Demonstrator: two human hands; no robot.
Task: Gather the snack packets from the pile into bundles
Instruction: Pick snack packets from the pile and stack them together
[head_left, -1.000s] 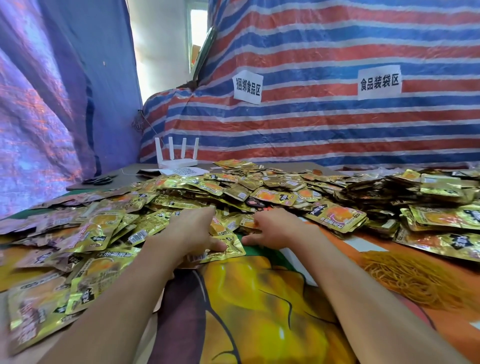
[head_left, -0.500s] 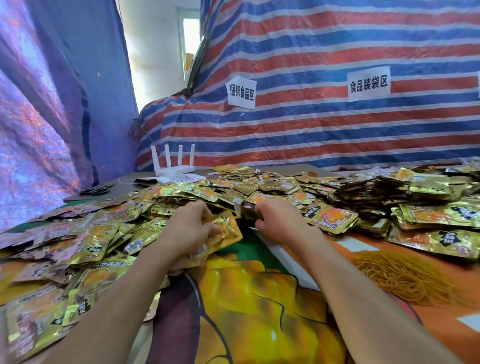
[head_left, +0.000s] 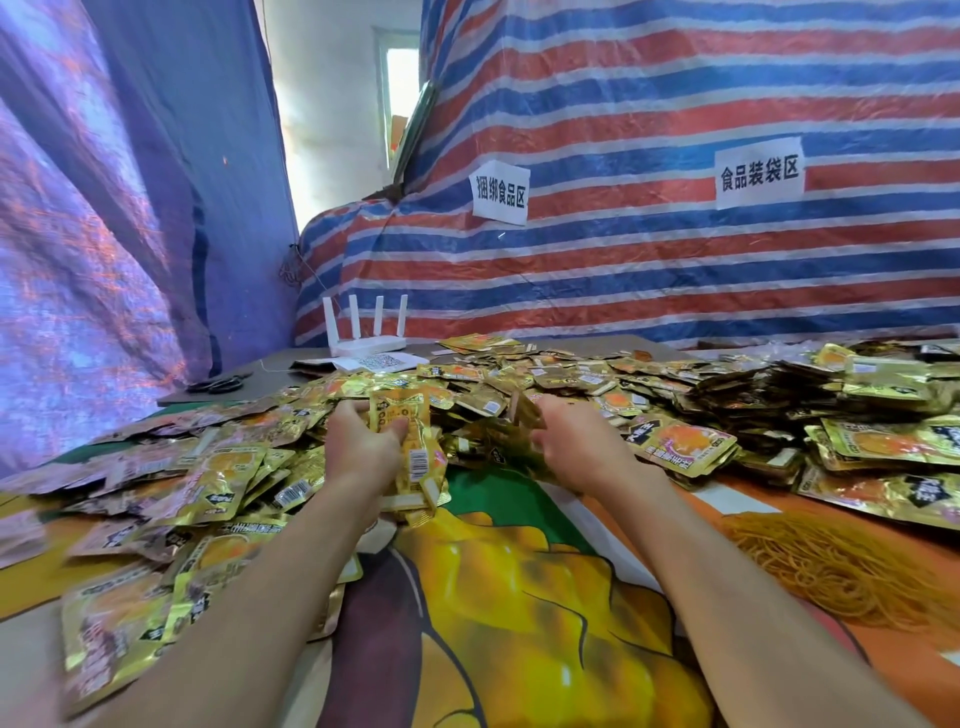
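At the near edge of the pile, the left hand grips an upright stack of gold snack packets; the right hand beside it curls around a blurred packet. More packets cover the surface; tan rubber bands lie right.

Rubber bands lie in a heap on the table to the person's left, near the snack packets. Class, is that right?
No. The head view shows the rubber bands in a heap on the table to the person's right, near the snack packets.
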